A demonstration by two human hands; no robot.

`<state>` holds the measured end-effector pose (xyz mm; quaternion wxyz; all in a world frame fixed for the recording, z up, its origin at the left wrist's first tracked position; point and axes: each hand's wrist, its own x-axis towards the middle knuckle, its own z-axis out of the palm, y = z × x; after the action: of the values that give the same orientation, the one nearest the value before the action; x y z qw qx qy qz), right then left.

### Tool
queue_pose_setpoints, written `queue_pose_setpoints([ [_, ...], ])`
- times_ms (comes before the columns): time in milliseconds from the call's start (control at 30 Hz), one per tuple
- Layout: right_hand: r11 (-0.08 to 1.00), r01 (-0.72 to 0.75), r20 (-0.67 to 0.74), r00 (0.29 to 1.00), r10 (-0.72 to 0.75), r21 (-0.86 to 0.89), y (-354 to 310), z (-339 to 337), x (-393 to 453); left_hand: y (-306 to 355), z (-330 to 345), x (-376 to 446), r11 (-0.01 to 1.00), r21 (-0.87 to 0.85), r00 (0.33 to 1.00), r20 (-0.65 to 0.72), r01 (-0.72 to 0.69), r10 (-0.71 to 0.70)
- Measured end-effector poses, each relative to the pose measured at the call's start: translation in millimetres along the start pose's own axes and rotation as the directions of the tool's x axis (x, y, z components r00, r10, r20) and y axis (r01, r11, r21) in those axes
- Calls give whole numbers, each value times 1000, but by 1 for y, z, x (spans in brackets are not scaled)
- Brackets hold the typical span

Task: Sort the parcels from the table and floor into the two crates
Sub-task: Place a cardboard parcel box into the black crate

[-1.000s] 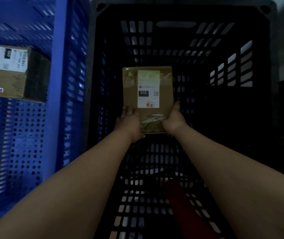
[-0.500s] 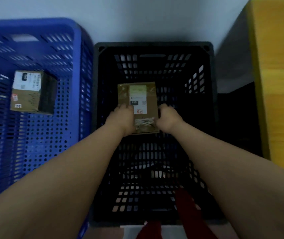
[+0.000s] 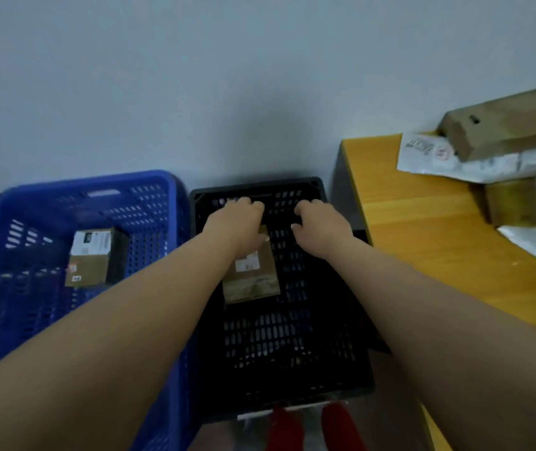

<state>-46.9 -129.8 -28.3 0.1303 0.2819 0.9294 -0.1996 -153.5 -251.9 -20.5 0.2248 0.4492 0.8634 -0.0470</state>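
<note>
Our left hand [image 3: 237, 222] half hides the brown parcel [image 3: 251, 275] lying in the black crate [image 3: 279, 379]; both hands, right [image 3: 320, 224] too, hang loosely curled, grasping nothing. Counter [image 3: 423, 229] parcels at three o'clock blur.

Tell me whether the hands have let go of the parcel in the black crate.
Yes. Both hands are off the parcel, raised toward the black crate far wall.

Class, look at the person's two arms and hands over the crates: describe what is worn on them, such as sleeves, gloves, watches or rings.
Both forearms are bare along their whole visible length, with no sleeve in view. The left hand and the right hand wear no gloves. No watch, bracelet or band shows at either wrist. The picture is too soft to rule out a thin ring on the fingers.
</note>
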Motion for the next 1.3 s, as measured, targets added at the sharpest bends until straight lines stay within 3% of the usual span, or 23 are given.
queue_pose_setpoints([
  [300,992,-128,-265,957,119,-16,42,-128,-85,99,-123,-25,954,139,947,-148,-265,285],
  [533,962,-263,-493,829,264,73,108,-204,-156,221,-191,-46,845,229,799,-281,-483,532],
  [800,912,-390,-549,739,391,125,220,-231,-210,349,-194,-40,727,295,676,-269,-620,686],
  [900,906,-399,-545,733,406,139,271,-242,-216,386,-198,-19,735,318,684,-275,-599,676],
  [1100,895,-405,-535,722,439,187,389,-276,-221,481,-206,37,793,306,766,-234,-527,599],
  [1300,891,-382,-550,701,453,247,476,-312,-197,564,-211,92,841,220,800,-265,-494,539],
])
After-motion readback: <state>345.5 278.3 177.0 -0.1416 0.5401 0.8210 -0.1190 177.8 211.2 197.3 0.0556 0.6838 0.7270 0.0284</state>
